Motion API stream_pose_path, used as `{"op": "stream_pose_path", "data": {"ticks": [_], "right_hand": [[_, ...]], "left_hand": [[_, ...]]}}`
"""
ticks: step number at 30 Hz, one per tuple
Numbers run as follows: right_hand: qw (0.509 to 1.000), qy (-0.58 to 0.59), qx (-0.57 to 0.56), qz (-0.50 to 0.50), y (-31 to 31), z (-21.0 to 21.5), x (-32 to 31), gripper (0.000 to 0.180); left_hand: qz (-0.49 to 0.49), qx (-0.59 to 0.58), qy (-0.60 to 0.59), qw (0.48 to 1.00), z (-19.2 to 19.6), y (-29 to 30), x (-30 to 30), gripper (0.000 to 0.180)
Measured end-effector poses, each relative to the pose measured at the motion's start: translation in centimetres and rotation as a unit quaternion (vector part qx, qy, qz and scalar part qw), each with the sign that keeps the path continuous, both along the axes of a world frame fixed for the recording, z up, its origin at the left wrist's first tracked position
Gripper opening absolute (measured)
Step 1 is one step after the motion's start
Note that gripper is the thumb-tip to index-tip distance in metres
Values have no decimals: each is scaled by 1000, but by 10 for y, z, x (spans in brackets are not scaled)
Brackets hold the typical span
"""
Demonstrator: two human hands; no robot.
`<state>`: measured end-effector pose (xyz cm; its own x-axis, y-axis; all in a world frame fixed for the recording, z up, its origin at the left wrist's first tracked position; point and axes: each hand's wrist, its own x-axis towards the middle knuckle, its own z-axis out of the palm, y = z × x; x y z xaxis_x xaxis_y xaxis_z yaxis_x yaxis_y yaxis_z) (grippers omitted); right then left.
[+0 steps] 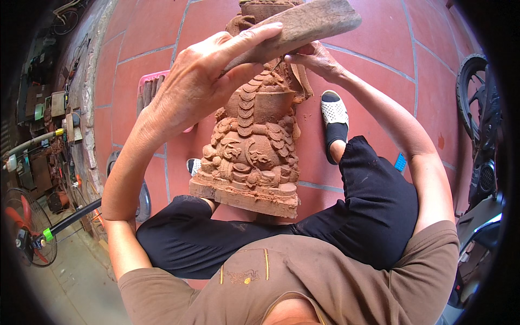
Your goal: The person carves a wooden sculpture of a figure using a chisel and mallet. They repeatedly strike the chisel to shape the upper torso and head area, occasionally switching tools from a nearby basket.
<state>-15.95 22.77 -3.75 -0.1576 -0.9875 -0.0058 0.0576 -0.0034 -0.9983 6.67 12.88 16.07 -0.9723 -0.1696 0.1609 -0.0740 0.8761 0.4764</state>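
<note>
A carved brown wooden statue lies in front of me, with coin-like discs, rounded shapes and a flat base at its near end. My left hand is closed around a thick, flat wooden mallet, raised over the far part of the carving. Beyond it, my right hand has its fingers closed on a thin chisel, its dark shaft slanting down to the wood above the row of discs. The mallet hides the chisel's upper end.
A pink tray with several carving tools is left of the statue on red floor tiles. A fan and clutter line the left side; a wheel stands at right. A small blue object lies near my right knee.
</note>
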Motion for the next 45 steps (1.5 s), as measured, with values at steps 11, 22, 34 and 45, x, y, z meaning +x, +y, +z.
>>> {"op": "stream_pose_path", "data": {"ticks": [11, 22, 34, 45], "right_hand": [[1000, 24, -4, -18, 0, -4, 4, 30], [999, -8, -31, -8, 0, -10, 3, 17], [998, 44, -47, 10, -3, -10, 1, 15], [998, 22, -58, 2, -5, -15, 7, 17]], "left_hand": [[8, -141, -79, 987, -15, -1, -18, 55], [23, -179, -112, 977, -17, -3, -27, 57], [13, -104, -62, 993, -8, -16, -25, 55], [36, -108, -35, 993, -11, -13, -16, 55]]}}
